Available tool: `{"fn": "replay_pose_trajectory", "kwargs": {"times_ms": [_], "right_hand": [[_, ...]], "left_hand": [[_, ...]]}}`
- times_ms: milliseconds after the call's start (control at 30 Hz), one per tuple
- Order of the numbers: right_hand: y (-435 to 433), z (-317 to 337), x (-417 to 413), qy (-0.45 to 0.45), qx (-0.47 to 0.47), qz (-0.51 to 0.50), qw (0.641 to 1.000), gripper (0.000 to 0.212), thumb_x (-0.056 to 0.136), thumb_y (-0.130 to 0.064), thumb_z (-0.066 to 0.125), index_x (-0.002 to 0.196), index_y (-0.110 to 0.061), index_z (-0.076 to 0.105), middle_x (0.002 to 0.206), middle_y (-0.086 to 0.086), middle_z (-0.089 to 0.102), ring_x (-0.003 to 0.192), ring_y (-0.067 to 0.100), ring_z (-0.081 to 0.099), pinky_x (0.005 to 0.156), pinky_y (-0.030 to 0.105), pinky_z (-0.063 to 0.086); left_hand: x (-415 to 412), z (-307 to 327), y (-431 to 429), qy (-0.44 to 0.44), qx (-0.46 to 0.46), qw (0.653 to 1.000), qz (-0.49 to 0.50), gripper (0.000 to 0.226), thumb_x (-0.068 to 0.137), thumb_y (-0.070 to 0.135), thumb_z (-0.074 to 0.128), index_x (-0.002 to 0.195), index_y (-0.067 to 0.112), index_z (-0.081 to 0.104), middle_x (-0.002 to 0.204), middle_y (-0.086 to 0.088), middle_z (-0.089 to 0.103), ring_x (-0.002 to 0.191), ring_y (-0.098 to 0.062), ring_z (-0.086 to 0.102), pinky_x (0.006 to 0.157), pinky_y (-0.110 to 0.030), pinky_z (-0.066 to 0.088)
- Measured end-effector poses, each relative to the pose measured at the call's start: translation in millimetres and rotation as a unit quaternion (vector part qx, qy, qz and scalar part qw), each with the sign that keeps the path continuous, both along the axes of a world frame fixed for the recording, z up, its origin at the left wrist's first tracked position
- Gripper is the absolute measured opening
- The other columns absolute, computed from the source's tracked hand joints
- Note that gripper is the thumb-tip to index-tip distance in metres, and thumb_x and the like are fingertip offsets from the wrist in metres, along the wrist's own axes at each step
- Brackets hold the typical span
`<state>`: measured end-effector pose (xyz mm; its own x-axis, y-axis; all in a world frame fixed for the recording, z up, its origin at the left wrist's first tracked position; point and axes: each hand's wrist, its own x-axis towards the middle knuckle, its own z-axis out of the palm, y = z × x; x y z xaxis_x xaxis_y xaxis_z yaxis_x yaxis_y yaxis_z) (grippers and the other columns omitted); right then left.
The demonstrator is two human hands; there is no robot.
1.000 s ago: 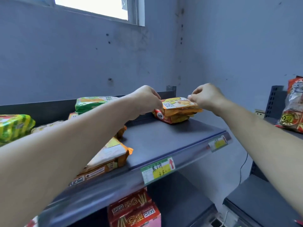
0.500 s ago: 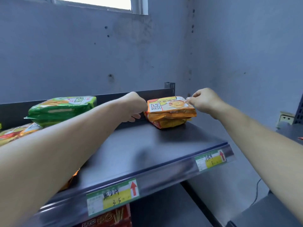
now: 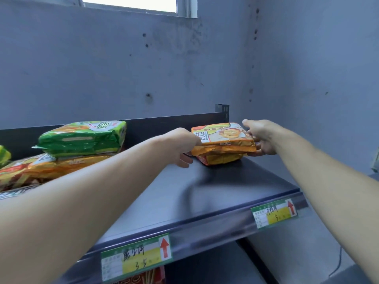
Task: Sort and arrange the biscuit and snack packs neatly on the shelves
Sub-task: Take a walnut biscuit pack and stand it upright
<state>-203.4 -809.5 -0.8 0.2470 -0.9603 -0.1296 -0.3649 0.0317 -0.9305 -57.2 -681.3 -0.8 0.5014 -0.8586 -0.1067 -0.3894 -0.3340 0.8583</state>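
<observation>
Two orange biscuit packs lie stacked at the back right of the dark top shelf [image 3: 215, 193]. My right hand [image 3: 260, 136] grips the right end of the upper orange pack [image 3: 223, 137], thumb on top and fingers underneath. My left hand [image 3: 182, 146] holds the left end of the same stack, its fingers curled at the edge of the lower orange pack [image 3: 219, 158]. To the left, a green biscuit pack [image 3: 82, 140] rests on top of other orange packs [image 3: 51, 167].
A dark back rail [image 3: 164, 121] runs behind the packs, with a grey wall and a window above. Price labels [image 3: 136, 257] hang on the shelf's front edge. Red snack boxes [image 3: 143, 278] show on the shelf below. A yellow-green pack [image 3: 4, 156] sits at far left.
The view has shifted right and closer. My right hand has gone from pinching the pack's corner to gripping its end from above and below. My left hand has closed in on the stack's left edge.
</observation>
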Motion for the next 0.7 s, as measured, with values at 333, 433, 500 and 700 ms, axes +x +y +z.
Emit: {"fn": "replay_pose_trajectory", "kwargs": {"times_ms": [333,433,500,700], "right_hand": [[-4.0,-7.6,8.5,0.047,-0.029,0.067,0.996,0.033,0.096,-0.038,0.047,0.072,-0.017,0.054,0.076,0.001,0.053,0.088,0.021,0.046,0.068,0.025,0.039],[-0.4,-9.2,15.8,0.043,-0.025,0.090,0.995,0.033,0.095,-0.036,0.051,0.068,-0.017,0.054,0.070,0.000,0.054,0.065,0.014,0.045,0.061,0.022,0.036],[0.6,-8.0,21.8,0.039,-0.029,0.105,0.993,0.028,0.093,-0.032,0.056,0.071,-0.014,0.056,0.069,0.001,0.057,0.061,0.012,0.049,0.061,0.021,0.041],[0.4,-7.9,40.9,0.030,-0.057,0.080,0.995,0.019,0.089,-0.016,0.064,0.104,-0.006,0.058,0.087,0.011,0.061,0.069,0.020,0.060,0.047,0.024,0.051]], "left_hand": [[11.2,-7.6,-3.6,0.056,-0.015,0.993,0.100,0.020,0.092,0.002,0.048,0.072,0.004,0.047,0.068,-0.012,0.055,0.059,-0.022,0.051,0.070,-0.038,0.053],[21.5,-9.5,-0.3,0.073,-0.028,0.988,0.132,0.024,0.090,-0.008,0.042,0.069,0.003,0.044,0.061,-0.011,0.055,0.058,-0.022,0.051,0.066,-0.036,0.052],[25.0,-8.5,2.2,0.070,-0.049,0.985,0.150,0.028,0.091,-0.009,0.038,0.067,0.005,0.043,0.067,-0.010,0.050,0.052,-0.020,0.052,0.054,-0.030,0.047],[39.0,-0.8,8.1,0.059,-0.110,0.975,0.185,0.030,0.092,-0.010,0.034,0.069,0.007,0.043,0.067,-0.007,0.046,0.047,-0.017,0.052,0.039,-0.016,0.046]]}}
